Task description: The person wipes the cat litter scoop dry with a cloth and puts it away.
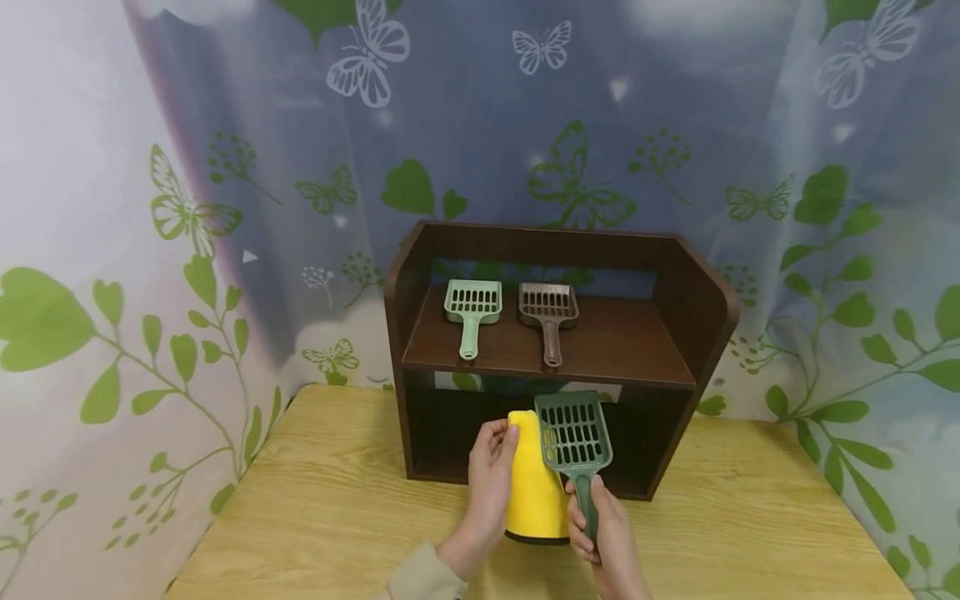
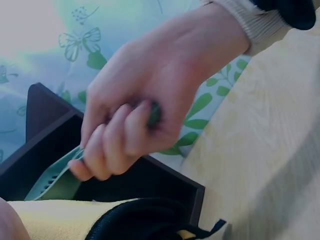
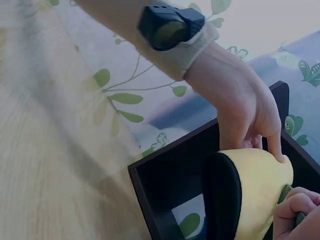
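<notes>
My left hand [image 1: 489,477] pinches the upper left edge of a yellow cloth [image 1: 531,492] with a black border, which hangs in front of the shelf. My right hand [image 1: 611,537] grips the handle of a dark green slotted litter scoop [image 1: 576,429], its head pointing up and overlapping the cloth's right side. In the left wrist view, fingers wrap the handle above the cloth [image 2: 65,215]. The right wrist view has the left thumb and fingers on the cloth's far edge. Two more scoops, one light green [image 1: 470,329] and one brown [image 1: 551,332], lie on the upper shelf, handles forward.
A dark brown two-level wooden shelf [image 1: 693,312] with raised sides stands at the back of the light wooden table [image 1: 315,500]. Behind it hangs a curtain [image 1: 465,108] printed with leaves and butterflies.
</notes>
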Motion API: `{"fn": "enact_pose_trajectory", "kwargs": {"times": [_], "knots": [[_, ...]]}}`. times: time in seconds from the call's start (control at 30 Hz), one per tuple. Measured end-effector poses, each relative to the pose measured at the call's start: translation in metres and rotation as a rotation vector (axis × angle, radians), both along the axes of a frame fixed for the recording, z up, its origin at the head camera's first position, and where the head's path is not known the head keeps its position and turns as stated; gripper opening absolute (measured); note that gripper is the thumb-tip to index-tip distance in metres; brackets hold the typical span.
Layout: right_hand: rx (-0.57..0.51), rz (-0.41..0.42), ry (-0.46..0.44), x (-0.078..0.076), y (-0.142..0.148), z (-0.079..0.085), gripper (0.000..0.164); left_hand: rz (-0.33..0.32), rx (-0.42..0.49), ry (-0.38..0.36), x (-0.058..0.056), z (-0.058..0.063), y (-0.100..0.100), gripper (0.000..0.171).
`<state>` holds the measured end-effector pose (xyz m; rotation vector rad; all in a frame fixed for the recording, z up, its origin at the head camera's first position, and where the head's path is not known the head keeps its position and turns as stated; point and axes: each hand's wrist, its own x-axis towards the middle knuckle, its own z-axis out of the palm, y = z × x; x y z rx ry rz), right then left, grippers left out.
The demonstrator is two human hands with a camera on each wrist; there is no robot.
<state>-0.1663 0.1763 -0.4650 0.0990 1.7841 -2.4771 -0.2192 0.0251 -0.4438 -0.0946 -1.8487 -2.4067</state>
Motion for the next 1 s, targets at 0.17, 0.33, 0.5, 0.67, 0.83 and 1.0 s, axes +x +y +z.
{"fn": "enact_pose_trajectory", "kwargs": {"times": [0.17,0.33,0.5,0.67,0.83,1.0], "knots": [[0.080,-0.017,-0.043,0.005,0.004,-0.002,0.047,-0.001,0.006,0.015,-0.006,0.004,-0.004,0.030],[0.133,0.031,-0.041,0.010,0.014,-0.005,0.049,0.006,0.020,-0.008,-0.012,0.006,-0.009,0.032],[0.212,0.157,-0.045,0.012,0.032,-0.005,0.050,0.015,0.033,-0.008,-0.020,0.006,-0.016,0.035],[0.322,0.197,-0.049,0.011,0.052,-0.005,0.054,0.001,0.029,-0.017,-0.025,0.004,-0.024,0.039],[0.424,0.193,-0.008,0.012,0.071,0.003,0.057,0.006,0.047,-0.037,-0.029,0.001,-0.034,0.040],[0.457,0.203,0.085,0.017,0.092,0.018,0.054,-0.001,0.030,-0.049,-0.029,-0.008,-0.044,0.043]]}}
